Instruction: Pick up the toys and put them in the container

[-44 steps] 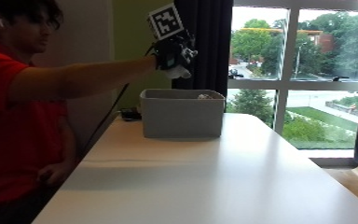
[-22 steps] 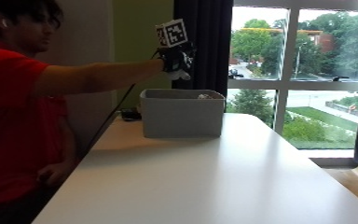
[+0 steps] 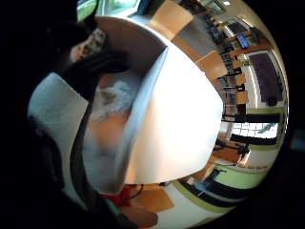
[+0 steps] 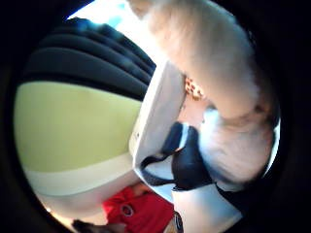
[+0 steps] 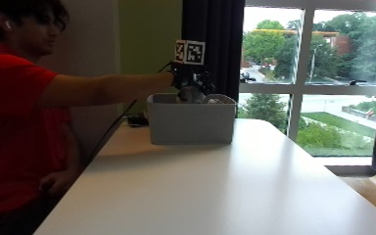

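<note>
- Outside view: your gloved right hand [image 5: 189, 81] hung just over the open top of the grey container [image 5: 191, 122] at the far end of the white table [image 5: 240, 191], with a pale toy [image 5: 189, 94] under it at the rim.
- Thumb-side palm view: a white fluffy toy [image 4: 218, 82] filled the space close to your palm above the container; I couldn't tell whether your fingers were curled round it.
- Little-finger-side palm view: more toys [image 3: 112, 98] lay inside the container.

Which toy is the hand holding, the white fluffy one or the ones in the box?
The white fluffy toy, close against the gloved right hand above the container.
</note>
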`<state>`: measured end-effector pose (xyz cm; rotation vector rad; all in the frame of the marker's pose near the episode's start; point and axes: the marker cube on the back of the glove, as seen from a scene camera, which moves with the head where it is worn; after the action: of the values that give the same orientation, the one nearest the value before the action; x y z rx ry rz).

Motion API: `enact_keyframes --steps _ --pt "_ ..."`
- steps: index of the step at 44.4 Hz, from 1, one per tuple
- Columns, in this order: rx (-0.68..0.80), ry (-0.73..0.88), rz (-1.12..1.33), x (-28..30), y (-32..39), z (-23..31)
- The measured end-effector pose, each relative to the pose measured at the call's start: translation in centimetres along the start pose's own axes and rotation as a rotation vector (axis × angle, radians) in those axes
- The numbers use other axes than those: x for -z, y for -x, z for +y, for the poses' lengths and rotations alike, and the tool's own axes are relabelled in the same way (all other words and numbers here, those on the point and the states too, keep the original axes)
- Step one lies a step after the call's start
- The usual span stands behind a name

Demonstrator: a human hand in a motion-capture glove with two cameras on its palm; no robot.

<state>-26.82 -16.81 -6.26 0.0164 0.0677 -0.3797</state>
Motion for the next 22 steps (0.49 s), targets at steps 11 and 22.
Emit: enact_keyframes --steps 11,22 --pt "0.018 -0.011 0.040 -0.1 -1.7 1.7" --pt "-0.041 -0.117 0.022 -0.6 -6.9 4.2"
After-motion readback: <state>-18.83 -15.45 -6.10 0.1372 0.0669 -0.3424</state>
